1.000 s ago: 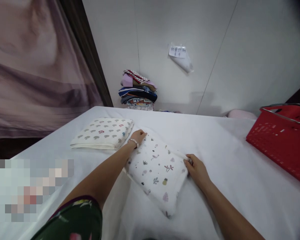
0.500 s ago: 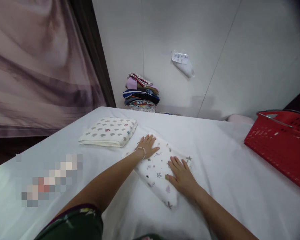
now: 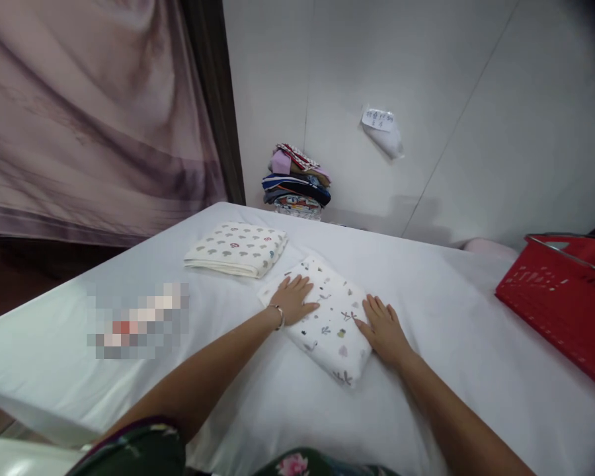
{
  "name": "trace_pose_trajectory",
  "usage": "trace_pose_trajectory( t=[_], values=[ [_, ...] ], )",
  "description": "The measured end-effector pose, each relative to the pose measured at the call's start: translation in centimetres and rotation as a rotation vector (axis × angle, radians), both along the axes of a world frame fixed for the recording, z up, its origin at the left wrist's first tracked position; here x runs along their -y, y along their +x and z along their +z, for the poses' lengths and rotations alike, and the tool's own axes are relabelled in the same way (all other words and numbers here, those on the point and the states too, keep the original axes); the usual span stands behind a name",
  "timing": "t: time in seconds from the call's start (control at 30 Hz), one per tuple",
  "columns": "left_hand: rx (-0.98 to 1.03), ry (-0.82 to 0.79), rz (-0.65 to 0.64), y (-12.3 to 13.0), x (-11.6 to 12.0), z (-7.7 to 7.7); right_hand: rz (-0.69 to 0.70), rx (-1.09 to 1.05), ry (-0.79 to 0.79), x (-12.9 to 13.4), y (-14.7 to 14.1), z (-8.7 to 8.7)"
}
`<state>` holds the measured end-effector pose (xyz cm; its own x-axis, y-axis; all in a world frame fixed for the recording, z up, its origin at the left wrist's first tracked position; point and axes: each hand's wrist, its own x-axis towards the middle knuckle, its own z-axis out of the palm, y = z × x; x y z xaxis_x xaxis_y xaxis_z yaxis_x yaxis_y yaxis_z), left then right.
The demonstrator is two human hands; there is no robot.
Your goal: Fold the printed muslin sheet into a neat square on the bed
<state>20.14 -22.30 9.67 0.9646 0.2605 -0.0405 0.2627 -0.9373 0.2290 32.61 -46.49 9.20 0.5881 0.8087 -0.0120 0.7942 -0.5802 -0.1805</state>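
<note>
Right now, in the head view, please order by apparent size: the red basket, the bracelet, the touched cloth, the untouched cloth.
Largest to smallest:
1. Red basket, though the frame cuts it off
2. Touched cloth
3. Untouched cloth, perhaps because farther away
4. Bracelet

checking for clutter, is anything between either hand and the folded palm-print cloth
Nothing visible: the left hand and right hand both touch the palm-print cloth. The red shopping basket stands off to the right.

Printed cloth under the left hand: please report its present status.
Left hand open, resting on the cloth. Right hand open, at its right edge. Cloth folded, lying flat. Second cloth at left, red basket at right, neither blocking the hands.
</note>
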Motion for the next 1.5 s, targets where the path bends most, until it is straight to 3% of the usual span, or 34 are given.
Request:
trace_pose_trajectory(
  t=[0.1,0.2,0.3,0.4,0.53,0.67,0.8,0.97,1.1,1.2,1.33,1.43,1.5],
  values=[
    [0.016,-0.048,0.006,-0.4,0.1,0.0,0.005,0.017,-0.032,0.1,0.5,-0.6],
    [0.147,-0.085,0.036,-1.1,-0.7,0.9,-0.001,-0.056,-0.036,0.4,0.2,0.4],
    [0.285,-0.096,0.279,-2.7,-2.5,1.4,-0.010,-0.088,0.043,0.5,-1.6,2.5],
    [0.221,-0.167,0.547,-4.1,-4.4,1.0,0.168,-0.088,0.117,0.4,-4.8,3.9],
    [0.109,-0.225,0.619,-4.4,-5.6,0.4,0.417,-0.122,0.028,0.2,-8.7,2.8],
    [0.059,-0.224,0.598,-3.6,-5.7,0.5,0.446,-0.048,-0.005,0.2,-9.7,0.5],
    [0.082,-0.199,0.565,-3.2,-5.4,0.9,0.438,-0.015,-0.022,0.2,-9.5,-0.1],
    [0.094,-0.157,0.524,-3.1,-5.5,1.0,0.432,-0.075,-0.040,0.1,-9.6,0.9],
    [0.150,-0.058,0.501,-2.9,-4.9,1.6,0.443,-0.210,-0.038,0.1,-9.5,2.7],
    [0.351,0.062,0.328,-2.8,-2.9,1.9,0.424,-0.285,0.014,-0.3,-8.3,4.2],
    [0.342,0.141,0.071,-2.9,0.4,0.5,0.228,-0.165,0.088,-1.0,-5.2,4.1],
    [0.242,0.151,0.040,-2.8,1.2,-1.0,0.105,-0.123,0.046,-0.9,-3.0,2.5],
    [0.224,0.158,0.034,-2.7,1.0,-1.6,0.100,-0.133,0.034,-0.7,-2.3,1.7]
  ],
)
